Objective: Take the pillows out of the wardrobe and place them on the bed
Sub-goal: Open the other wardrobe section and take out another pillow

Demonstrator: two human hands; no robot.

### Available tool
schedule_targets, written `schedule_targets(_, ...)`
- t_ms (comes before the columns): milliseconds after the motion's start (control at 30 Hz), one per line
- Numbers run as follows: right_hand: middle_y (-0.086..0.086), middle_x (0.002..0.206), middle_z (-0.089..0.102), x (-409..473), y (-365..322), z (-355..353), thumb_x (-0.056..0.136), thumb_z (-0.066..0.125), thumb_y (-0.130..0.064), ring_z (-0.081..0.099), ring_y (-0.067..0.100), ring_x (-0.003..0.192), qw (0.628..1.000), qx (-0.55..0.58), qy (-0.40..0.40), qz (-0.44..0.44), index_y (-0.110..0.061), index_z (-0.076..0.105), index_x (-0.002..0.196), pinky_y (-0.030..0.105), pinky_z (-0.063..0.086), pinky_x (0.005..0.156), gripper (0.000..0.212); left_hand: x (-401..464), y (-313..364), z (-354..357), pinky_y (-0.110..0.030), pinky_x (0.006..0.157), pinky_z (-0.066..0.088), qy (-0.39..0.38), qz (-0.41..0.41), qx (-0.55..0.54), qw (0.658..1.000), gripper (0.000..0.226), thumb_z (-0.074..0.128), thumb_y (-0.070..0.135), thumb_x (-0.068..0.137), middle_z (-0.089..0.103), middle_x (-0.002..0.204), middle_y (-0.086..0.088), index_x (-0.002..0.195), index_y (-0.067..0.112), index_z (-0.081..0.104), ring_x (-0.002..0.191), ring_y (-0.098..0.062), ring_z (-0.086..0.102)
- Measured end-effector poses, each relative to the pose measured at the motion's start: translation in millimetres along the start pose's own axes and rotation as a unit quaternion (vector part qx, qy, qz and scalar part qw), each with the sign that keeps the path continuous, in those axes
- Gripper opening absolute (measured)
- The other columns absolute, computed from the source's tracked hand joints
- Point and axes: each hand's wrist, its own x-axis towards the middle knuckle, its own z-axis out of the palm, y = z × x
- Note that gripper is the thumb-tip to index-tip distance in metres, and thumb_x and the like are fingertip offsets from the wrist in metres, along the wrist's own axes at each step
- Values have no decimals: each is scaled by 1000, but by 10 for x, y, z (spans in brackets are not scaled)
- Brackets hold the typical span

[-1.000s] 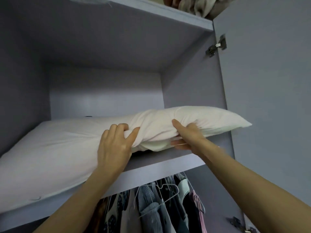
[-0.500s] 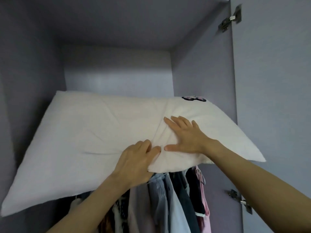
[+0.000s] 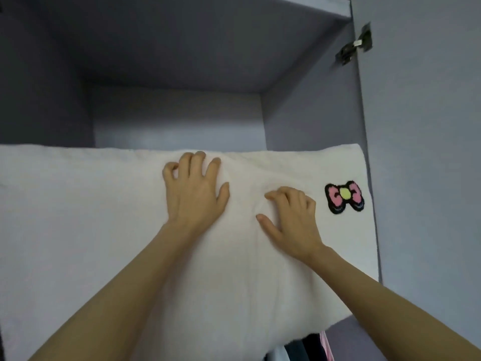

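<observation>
A large white pillow [image 3: 91,243] with a pink and black bow patch [image 3: 344,197] fills the lower half of the view, tipped toward me out of the lilac wardrobe [image 3: 177,121]. My left hand [image 3: 195,188] lies on its upper middle, fingers curled over the top edge. Just right of it, my right hand [image 3: 291,217] presses the fabric with bent fingers. Both hands grip the pillow. The shelf under it is hidden.
The wardrobe's open door [image 3: 426,152] stands at the right, with a metal hinge [image 3: 355,45] near its top. Hanging clothes [image 3: 299,347] show below the pillow's lower right edge. The shelf compartment behind the pillow looks bare.
The pillow has come further out and tilted toward me, showing the bow patch fully. Both hands have shifted from its front edge up onto its face near the top.
</observation>
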Motion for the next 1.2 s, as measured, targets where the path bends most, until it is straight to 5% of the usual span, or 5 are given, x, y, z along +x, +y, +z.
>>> schedule_targets(200, 10, 142, 45, -174, 110, 514, 86, 31, -63, 39, 33, 133, 986, -97, -119, -63, -28, 34, 138, 67, 26, 102, 63, -285, -180, 482, -51, 107, 22, -261, 0, 32, 965, 61, 32, 62, 83, 61, 117, -8, 123, 21, 53, 116, -27, 49)
schedule_targets(267, 11, 155, 22, -660, 154, 891, 86, 21, -69, 24, 35, 140, 969, -109, -219, -30, -28, 20, 146, 70, 25, 100, 73, -1028, -166, 743, -55, 108, 22, -269, 21, -13, 963, 56, 30, 55, 84, 63, 103, -11, 108, 15, 61, 107, -30, 55)
schedule_targets(333, 9, 158, -3, -802, 191, 1136, 87, 22, -68, 7, 34, 143, 986, -114, -123, -5, -27, 8, 148, 67, 12, 105, 75, -1262, -154, 937, -53, 106, 21, -115, 24, -16, 993, 50, 32, 49, 88, 62, 110, -15, 117, 15, 55, 114, -32, 50)
schedule_targets(833, 14, 123, 59, -2363, 331, 542, 83, 41, -31, 48, 28, 118, 959, 32, -269, 81, -10, 54, 123, 49, 42, 96, 47, -2915, 943, 995, -62, 107, 19, -245, 45, -153, 956, 51, 43, 31, 82, 43, 143, -14, 131, 18, 48, 135, -30, 28)
schedule_targets(1200, 9, 136, 51, -5854, 454, 56, 87, 45, -30, 47, 30, 125, 803, 18, -490, 337, -14, 49, 130, 43, 39, 101, 46, -6090, 2320, 862, -60, 102, 33, -528, 30, -256, 809, 49, 49, 31, 80, 48, 138, -12, 128, 21, 43, 130, -30, 41)
